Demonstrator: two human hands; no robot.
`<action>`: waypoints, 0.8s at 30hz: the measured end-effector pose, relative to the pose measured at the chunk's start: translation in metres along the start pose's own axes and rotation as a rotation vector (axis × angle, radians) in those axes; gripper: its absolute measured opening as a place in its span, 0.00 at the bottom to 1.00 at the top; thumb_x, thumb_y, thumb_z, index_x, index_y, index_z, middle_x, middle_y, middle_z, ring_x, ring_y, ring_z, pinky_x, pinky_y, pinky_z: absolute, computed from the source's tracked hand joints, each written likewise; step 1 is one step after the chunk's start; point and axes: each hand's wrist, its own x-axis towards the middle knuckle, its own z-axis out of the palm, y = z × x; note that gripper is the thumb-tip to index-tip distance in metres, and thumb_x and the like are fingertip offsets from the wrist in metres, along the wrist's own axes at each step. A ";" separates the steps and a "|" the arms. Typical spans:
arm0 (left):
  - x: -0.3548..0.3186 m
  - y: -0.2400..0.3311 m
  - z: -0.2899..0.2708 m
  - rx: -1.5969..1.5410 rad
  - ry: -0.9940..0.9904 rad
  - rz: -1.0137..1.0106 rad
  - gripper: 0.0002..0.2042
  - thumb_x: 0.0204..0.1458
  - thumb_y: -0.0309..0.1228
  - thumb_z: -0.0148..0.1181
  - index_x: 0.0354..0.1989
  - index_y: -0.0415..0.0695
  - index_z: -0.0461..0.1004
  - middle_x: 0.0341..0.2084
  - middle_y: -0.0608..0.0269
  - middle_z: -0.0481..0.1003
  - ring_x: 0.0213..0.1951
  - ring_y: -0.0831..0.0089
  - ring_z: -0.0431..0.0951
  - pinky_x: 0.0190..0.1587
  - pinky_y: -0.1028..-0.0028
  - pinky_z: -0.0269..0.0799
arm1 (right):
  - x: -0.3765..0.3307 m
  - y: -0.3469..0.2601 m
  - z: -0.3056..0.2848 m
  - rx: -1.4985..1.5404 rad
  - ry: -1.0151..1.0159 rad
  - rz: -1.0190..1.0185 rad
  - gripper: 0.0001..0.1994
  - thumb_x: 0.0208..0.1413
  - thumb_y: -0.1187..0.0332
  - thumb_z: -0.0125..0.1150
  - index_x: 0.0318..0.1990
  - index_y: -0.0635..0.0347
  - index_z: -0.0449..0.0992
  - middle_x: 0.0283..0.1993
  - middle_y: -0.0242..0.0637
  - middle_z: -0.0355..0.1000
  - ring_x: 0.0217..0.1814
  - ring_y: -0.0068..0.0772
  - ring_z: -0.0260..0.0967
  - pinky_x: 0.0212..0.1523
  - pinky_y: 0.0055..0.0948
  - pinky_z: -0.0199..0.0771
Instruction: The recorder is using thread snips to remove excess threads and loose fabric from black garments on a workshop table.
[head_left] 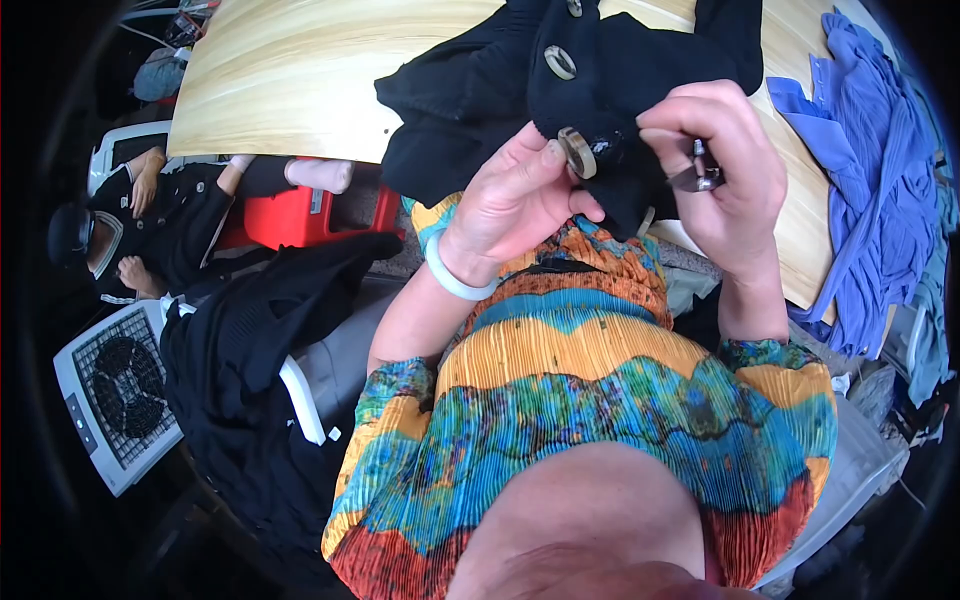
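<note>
Hands (pixel 500 205) (pixel 738 185) grasp black garment (pixel 455 105) and metal tool (pixel 704 180) at pale table (pixel 300 80) near red stool (pixel 283 222).

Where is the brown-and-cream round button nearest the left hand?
In the head view, the button is above and right of centre, against the black fabric garment, beside the left hand, with the right hand farther right.

the black garment (pixel 445 110) over the counter's near edge is matt, soft-looking cloth; its ring-shaped buttons (pixel 582 155) look smooth and faintly glossy, like plastic. the counter (pixel 290 80) has a smooth, satiny wood-grain top. shiny metal shows on the small tool (pixel 707 178) in the right hand (pixel 742 190). at the counter's right edge, the blue garment (pixel 868 180) is matt, creased cloth.
</note>
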 end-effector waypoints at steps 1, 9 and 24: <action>0.000 0.001 0.001 0.001 0.000 -0.001 0.11 0.54 0.28 0.46 0.46 0.43 0.64 0.37 0.63 0.71 0.38 0.73 0.72 0.36 0.66 0.74 | 0.001 0.000 -0.002 0.007 0.020 0.007 0.14 0.30 0.87 0.49 0.29 0.64 0.71 0.27 0.37 0.66 0.24 0.27 0.67 0.21 0.21 0.66; 0.001 0.000 0.006 -0.031 0.158 -0.006 0.13 0.54 0.30 0.47 0.48 0.45 0.63 0.39 0.62 0.71 0.39 0.71 0.73 0.36 0.66 0.75 | -0.024 -0.009 -0.002 0.396 0.040 0.380 0.23 0.45 0.73 0.61 0.47 0.66 0.59 0.34 0.35 0.66 0.33 0.18 0.64 0.34 0.15 0.65; 0.002 -0.002 0.006 0.168 -0.042 0.204 0.14 0.53 0.29 0.47 0.49 0.44 0.63 0.41 0.58 0.69 0.40 0.68 0.72 0.40 0.70 0.72 | -0.039 -0.021 0.007 0.265 0.005 0.407 0.13 0.43 0.74 0.61 0.38 0.66 0.68 0.22 0.31 0.63 0.20 0.15 0.59 0.20 0.14 0.59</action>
